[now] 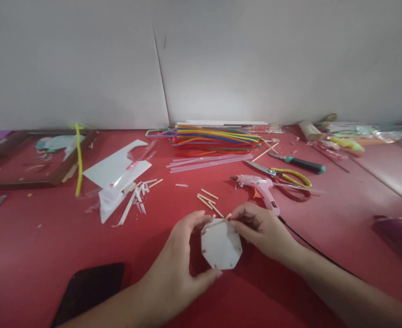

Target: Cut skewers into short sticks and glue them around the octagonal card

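A white octagonal board with small marks or holes near its corners is in front of me. My left hand grips it from the left, thumb at the near edge and fingers at the far left edge. At the far right corner, my right hand pinches a short wooden stick standing at the board's edge. Another stick end shows by my left fingertips. Just beyond the board lie several loose short wooden sticks on the red table.
A pink glue gun with a black cord lies to the right. Behind it are scissors and a craft knife. Colourful pipe cleaners lie at the back. White board offcuts and a dark phone are on the left.
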The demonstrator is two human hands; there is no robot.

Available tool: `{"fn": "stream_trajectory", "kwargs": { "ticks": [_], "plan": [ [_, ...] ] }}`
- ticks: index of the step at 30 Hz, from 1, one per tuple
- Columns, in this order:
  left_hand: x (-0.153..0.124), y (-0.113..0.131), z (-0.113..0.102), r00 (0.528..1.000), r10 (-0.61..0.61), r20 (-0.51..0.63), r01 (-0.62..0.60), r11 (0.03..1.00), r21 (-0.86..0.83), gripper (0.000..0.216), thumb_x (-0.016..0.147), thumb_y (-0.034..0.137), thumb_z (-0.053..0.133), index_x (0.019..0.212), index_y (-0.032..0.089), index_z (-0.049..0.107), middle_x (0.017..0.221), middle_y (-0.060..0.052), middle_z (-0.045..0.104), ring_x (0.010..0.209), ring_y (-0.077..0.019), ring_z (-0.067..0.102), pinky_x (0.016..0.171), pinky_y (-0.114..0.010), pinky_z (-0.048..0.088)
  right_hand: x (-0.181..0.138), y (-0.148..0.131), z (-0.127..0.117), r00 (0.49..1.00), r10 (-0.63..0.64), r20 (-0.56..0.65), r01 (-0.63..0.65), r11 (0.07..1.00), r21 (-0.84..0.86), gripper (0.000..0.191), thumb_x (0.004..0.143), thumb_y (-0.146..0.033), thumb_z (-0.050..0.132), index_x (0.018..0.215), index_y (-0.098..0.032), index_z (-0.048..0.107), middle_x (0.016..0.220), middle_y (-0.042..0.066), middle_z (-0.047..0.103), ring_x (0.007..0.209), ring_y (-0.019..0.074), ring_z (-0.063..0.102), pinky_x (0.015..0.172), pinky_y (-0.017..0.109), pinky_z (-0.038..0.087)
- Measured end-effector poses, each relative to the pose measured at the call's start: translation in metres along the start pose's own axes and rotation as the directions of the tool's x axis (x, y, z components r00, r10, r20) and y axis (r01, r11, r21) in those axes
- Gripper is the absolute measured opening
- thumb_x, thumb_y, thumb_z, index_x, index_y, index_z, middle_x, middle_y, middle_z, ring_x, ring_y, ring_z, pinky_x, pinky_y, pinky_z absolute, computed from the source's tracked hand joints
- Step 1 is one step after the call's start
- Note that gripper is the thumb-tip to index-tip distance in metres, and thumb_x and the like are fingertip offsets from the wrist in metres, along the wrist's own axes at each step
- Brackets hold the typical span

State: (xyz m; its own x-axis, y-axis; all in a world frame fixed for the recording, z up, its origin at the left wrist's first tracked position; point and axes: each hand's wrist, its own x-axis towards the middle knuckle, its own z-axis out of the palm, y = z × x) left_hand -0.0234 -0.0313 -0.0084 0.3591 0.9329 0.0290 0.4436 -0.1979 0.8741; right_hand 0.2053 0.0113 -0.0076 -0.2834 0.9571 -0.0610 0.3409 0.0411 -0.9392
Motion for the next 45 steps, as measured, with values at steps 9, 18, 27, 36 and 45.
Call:
{"fn": "stream_trajectory", "kwargs": {
  "ticks": [9, 18, 27, 36, 45],
  "plan": [
    [0.0, 0.002, 0.002, 0.999, 0.008, 0.048, -0.019, 0.973, 0.231, 0.084, 0.074, 0.031, 0.077, 0.139, 0.023, 0.023, 0.133, -0.019, 0.048, 0.124, -0.0362, 0.049, 0.1, -0.059, 0.044, -0.004, 0.001, 0.002, 0.959, -0.282, 0.001, 0.257, 0.872, -0.417, 0.013, 0.081, -0.012, 0.059, 0.088, -0.021, 0.066, 0.075, 0.001, 0.065, 0.06, 0.012, 0.057, 0.053, 0.022, 0.045],
    [-0.001, 0.003, 0.0, 0.998, -0.015, 0.062, 0.001, 0.975, 0.224, 0.092, 0.068, 0.038, 0.082, 0.138, 0.022, 0.025, 0.134, -0.02, 0.048, 0.124, -0.0384, 0.049, 0.1, -0.06, 0.045, 0.002, 0.005, 0.006, 0.928, -0.37, 0.038, 0.359, 0.865, -0.349, 0.019, 0.084, -0.013, 0.062, 0.099, -0.02, 0.069, 0.083, 0.004, 0.066, 0.067, 0.0125, 0.06, 0.06, 0.022, 0.05],
    [-0.002, -0.004, 0.004, 0.998, 0.049, 0.03, -0.055, 0.969, 0.241, 0.092, 0.071, 0.029, 0.081, 0.139, 0.025, 0.02, 0.135, -0.018, 0.048, 0.123, -0.0357, 0.051, 0.098, -0.056, 0.048, 0.004, 0.005, 0.009, 0.92, -0.391, 0.036, 0.38, 0.861, -0.337, 0.016, 0.084, -0.009, 0.059, 0.089, -0.019, 0.07, 0.08, 0.004, 0.067, 0.071, 0.0127, 0.062, 0.064, 0.022, 0.05],
    [0.0, -0.002, 0.004, 0.997, 0.068, 0.025, -0.072, 0.963, 0.261, 0.096, 0.069, 0.025, 0.082, 0.138, 0.028, 0.015, 0.132, -0.016, 0.051, 0.121, -0.0342, 0.054, 0.095, -0.055, 0.05, 0.007, 0.008, 0.011, 0.926, -0.377, 0.016, 0.365, 0.883, -0.296, 0.016, 0.079, -0.007, 0.059, 0.081, -0.018, 0.07, 0.073, 0.003, 0.065, 0.064, 0.0121, 0.06, 0.056, 0.02, 0.046],
    [0.0, -0.005, 0.004, 0.995, 0.096, 0.006, -0.094, 0.959, 0.269, 0.096, 0.068, 0.028, 0.083, 0.138, 0.028, 0.017, 0.129, -0.015, 0.053, 0.117, -0.033, 0.057, 0.093, -0.051, 0.052, 0.007, 0.01, 0.012, 0.941, -0.338, 0.013, 0.33, 0.908, -0.257, 0.014, 0.079, -0.009, 0.058, 0.078, -0.017, 0.069, 0.072, 0.003, 0.064, 0.062, 0.0123, 0.059, 0.055, 0.021, 0.044]
  ]
}}
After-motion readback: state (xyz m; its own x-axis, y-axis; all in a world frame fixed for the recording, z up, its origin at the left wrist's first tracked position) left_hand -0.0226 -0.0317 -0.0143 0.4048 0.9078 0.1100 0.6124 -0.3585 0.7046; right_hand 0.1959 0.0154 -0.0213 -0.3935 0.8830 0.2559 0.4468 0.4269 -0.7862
